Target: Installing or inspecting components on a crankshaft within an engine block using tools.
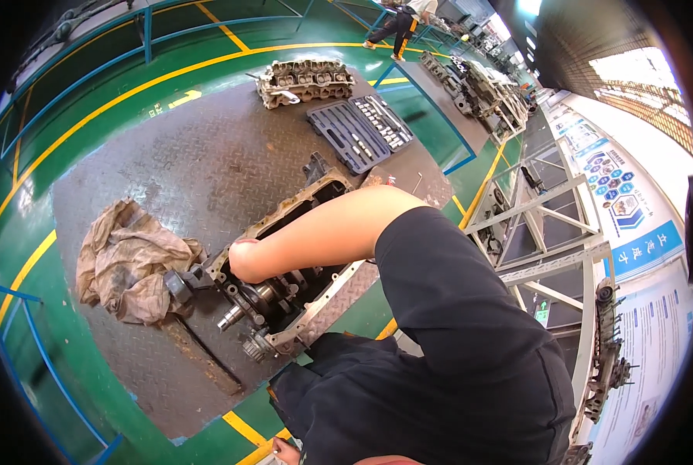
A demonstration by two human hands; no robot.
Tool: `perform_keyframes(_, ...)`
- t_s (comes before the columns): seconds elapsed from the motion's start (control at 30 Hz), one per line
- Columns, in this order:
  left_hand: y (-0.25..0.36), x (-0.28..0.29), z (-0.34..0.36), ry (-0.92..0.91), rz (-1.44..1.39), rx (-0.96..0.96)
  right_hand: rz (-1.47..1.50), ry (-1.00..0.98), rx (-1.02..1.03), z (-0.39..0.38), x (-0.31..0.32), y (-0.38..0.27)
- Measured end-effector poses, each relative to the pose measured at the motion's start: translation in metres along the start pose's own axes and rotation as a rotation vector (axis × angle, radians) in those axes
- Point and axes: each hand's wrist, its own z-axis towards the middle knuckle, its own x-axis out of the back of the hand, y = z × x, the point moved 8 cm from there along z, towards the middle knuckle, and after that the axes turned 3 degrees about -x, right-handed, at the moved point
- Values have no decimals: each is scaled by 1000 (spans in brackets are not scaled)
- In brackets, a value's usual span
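Metal engine block (323, 307) beneath right fingers (242, 265).

The person wears a dark, near-black top, its short sleeve (470, 310) cut wide and loose, with soft creases and a plain hem that ends close to the elbow. Below it the forearm (323, 236) and right hand (243, 261) are bare. The torso cloth (362, 387) is equally dark, matte and rumpled.

Yellow lines (26, 277) and blue railings (148, 39) cross the green floor (110, 130) around me; to my right are a white wall (662, 177), posters (613, 186) and bright gridded windows (639, 75).
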Motion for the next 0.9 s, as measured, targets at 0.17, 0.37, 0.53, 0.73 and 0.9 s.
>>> perform_keyframes(0.17, 40, 21, -8, -9, 105, -75, -60, -53, -57, 32, -18, -4)
perform_keyframes(0.37, 99, 60, -19, -34, 254, -234, 34, -23, -141, 34, -19, 3)
perform_keyframes(0.53, 133, 84, -33, -26, 332, -349, 19, -59, -185, 28, -18, 6)
perform_keyframes(0.73, 21, 59, -48, 74, 105, -90, -38, -131, -221, 22, -16, 9)
perform_keyframes(0.9, -33, 42, -62, 136, -56, 26, 238, 37, -212, -8, 1, 14)
